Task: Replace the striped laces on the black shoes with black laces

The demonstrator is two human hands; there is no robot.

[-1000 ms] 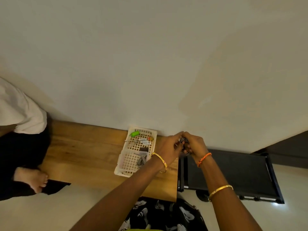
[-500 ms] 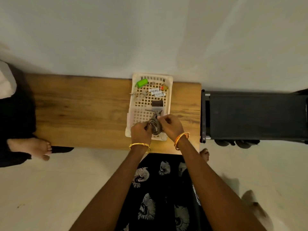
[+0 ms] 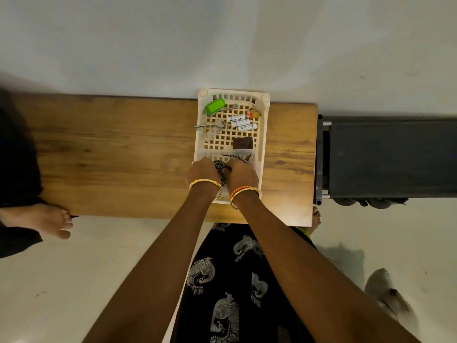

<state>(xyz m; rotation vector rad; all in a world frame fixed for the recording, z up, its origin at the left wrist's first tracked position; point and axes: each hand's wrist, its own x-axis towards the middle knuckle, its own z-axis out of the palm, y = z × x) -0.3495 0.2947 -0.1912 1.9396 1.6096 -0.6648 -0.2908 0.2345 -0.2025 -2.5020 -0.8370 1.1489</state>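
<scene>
Since the prior frame, both hands sit lower over the basket [image 3: 264,134] on the tabletop [image 3: 111,154]. I see the left hand [image 3: 200,172] and right hand [image 3: 243,175] each with its grip pinching the striped lace [image 3: 220,169].

Head view – looks straight down (wide-angle) over the wooden bench [image 3: 123,157] – no second view

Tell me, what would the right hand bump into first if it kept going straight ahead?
Probably the striped lace lying just beyond the right hand in the basket, then the dark square packet; heights are hard to judge.
</scene>
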